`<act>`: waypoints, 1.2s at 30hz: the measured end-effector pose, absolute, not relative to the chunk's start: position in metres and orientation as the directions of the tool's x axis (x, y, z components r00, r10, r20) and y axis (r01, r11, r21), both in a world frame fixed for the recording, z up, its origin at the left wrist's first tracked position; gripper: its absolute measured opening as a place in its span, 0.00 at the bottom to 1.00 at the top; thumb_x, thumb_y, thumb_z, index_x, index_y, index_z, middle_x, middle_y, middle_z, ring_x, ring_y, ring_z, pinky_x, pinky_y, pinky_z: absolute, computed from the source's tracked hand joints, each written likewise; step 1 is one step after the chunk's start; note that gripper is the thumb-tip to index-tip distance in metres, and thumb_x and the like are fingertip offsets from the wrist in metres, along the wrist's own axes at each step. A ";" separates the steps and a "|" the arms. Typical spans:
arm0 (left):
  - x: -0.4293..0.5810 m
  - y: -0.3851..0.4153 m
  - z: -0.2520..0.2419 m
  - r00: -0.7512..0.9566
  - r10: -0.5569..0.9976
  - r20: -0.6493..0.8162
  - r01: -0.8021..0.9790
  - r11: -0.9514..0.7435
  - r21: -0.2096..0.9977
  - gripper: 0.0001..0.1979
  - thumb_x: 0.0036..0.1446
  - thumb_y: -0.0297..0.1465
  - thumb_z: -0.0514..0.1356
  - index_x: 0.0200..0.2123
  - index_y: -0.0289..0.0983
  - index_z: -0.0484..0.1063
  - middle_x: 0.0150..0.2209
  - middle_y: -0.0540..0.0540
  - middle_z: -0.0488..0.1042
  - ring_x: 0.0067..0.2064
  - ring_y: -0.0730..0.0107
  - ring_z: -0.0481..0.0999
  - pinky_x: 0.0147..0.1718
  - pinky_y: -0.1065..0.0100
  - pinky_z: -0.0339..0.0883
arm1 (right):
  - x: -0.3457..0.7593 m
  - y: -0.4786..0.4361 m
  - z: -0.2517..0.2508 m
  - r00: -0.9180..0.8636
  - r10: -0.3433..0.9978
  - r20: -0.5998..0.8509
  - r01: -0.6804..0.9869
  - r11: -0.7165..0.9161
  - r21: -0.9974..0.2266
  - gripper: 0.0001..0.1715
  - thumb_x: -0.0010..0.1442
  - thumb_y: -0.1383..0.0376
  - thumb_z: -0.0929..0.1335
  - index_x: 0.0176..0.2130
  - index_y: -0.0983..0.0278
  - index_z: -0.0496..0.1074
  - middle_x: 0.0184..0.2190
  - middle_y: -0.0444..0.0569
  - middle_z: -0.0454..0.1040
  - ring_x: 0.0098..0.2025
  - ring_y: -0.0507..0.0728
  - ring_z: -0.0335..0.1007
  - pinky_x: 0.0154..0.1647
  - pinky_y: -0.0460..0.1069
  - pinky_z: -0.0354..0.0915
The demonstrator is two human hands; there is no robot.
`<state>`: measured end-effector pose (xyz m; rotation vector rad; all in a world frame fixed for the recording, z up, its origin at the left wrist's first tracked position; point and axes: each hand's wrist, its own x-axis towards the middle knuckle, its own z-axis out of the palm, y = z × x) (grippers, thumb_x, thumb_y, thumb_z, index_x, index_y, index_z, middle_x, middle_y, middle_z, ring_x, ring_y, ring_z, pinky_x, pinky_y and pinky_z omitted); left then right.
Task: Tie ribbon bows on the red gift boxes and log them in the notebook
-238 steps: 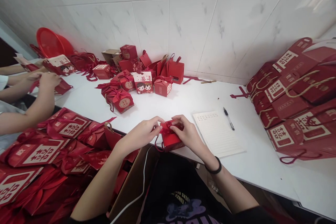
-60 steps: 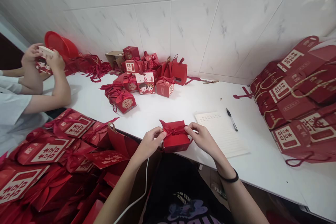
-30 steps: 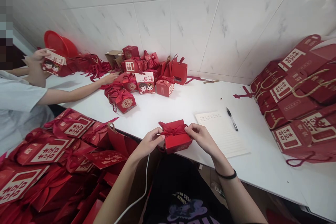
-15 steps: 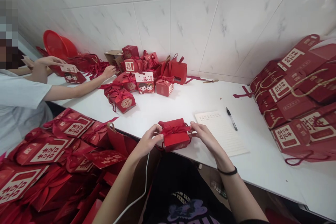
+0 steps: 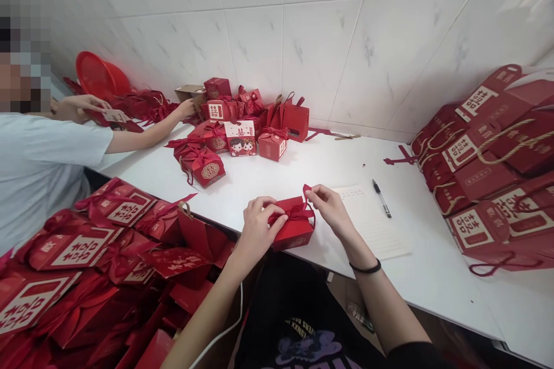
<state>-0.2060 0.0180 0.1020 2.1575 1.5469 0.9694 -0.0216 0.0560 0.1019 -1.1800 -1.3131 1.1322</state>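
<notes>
A small red gift box (image 5: 294,232) with a red ribbon bow (image 5: 292,211) on top rests on the white table (image 5: 337,161), near its front edge. My left hand (image 5: 258,225) is closed, pinching the left side of the bow and resting on the box. Fingers of my right hand (image 5: 330,209) pinch the right end of the ribbon and hold it up beside the box. A black band circles my right wrist.
A lined paper sheet (image 5: 376,225) and a pen (image 5: 381,198) lie right of the box. Finished red boxes (image 5: 236,130) cluster by the tiled wall. Red bags are stacked at right (image 5: 489,167) and at left (image 5: 86,248). A person in white (image 5: 38,167) reaches toward the back boxes.
My right hand has lifted the ribbon end upward, and my left hand has slid onto the bow's left side. The person at left stretched an arm further toward the boxes by the wall.
</notes>
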 end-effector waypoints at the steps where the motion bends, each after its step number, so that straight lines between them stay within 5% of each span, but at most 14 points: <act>1: -0.206 0.018 0.101 0.182 0.921 0.345 0.709 -0.366 0.603 0.03 0.57 0.31 0.58 0.33 0.41 0.72 0.43 0.47 0.67 0.47 0.62 0.64 0.49 0.56 0.57 | -0.024 0.059 0.106 -0.029 0.991 0.132 0.089 0.134 -0.987 0.19 0.50 0.51 0.68 0.23 0.64 0.65 0.22 0.42 0.66 0.27 0.51 0.61 0.31 0.47 0.59; 4: -0.206 0.020 0.100 0.178 0.917 0.356 0.702 -0.372 0.608 0.03 0.55 0.29 0.59 0.31 0.40 0.72 0.43 0.47 0.68 0.47 0.61 0.65 0.49 0.57 0.58 | -0.031 0.073 0.112 -0.100 0.982 0.158 0.167 0.173 -0.971 0.16 0.51 0.53 0.67 0.25 0.64 0.66 0.23 0.43 0.68 0.27 0.52 0.62 0.29 0.46 0.59; 9: -0.208 0.017 0.096 0.114 0.902 0.415 0.689 -0.373 0.621 0.06 0.52 0.28 0.61 0.35 0.40 0.71 0.44 0.46 0.66 0.49 0.61 0.65 0.50 0.57 0.59 | -0.032 0.097 0.110 -0.151 0.988 -0.041 0.484 0.038 -0.874 0.12 0.54 0.59 0.66 0.26 0.65 0.68 0.21 0.44 0.68 0.25 0.53 0.64 0.27 0.47 0.58; 13: -0.210 0.008 0.096 0.035 0.849 0.528 0.729 -0.383 0.568 0.09 0.51 0.28 0.62 0.38 0.39 0.70 0.42 0.45 0.66 0.47 0.61 0.65 0.48 0.59 0.59 | -0.030 0.102 0.117 -0.054 0.991 0.122 0.579 0.131 -0.805 0.09 0.56 0.62 0.66 0.35 0.66 0.71 0.30 0.48 0.73 0.33 0.55 0.68 0.36 0.48 0.61; 16: -0.206 0.005 0.100 0.099 0.827 0.553 0.790 -0.403 0.462 0.05 0.54 0.30 0.60 0.36 0.40 0.73 0.38 0.46 0.67 0.43 0.63 0.66 0.43 0.61 0.58 | -0.038 0.099 0.130 -0.329 0.926 0.184 0.552 0.347 -0.759 0.09 0.58 0.62 0.65 0.32 0.65 0.73 0.34 0.49 0.74 0.37 0.55 0.69 0.38 0.47 0.62; 22: -0.198 0.010 0.108 0.233 0.824 0.516 0.852 -0.429 0.300 0.04 0.56 0.30 0.59 0.33 0.40 0.75 0.36 0.47 0.71 0.40 0.64 0.67 0.38 0.63 0.54 | -0.061 0.100 0.143 -0.739 0.673 -0.035 0.457 0.462 -0.760 0.09 0.56 0.68 0.65 0.31 0.66 0.75 0.29 0.46 0.76 0.31 0.52 0.69 0.32 0.45 0.62; 36: -0.196 0.012 0.102 0.274 0.846 0.458 0.842 -0.441 0.312 0.06 0.58 0.29 0.57 0.31 0.39 0.74 0.32 0.50 0.74 0.38 0.66 0.68 0.41 0.62 0.51 | -0.067 0.100 0.130 -0.705 0.708 0.051 0.429 0.483 -0.763 0.07 0.56 0.74 0.63 0.32 0.66 0.70 0.29 0.45 0.73 0.31 0.51 0.68 0.33 0.45 0.61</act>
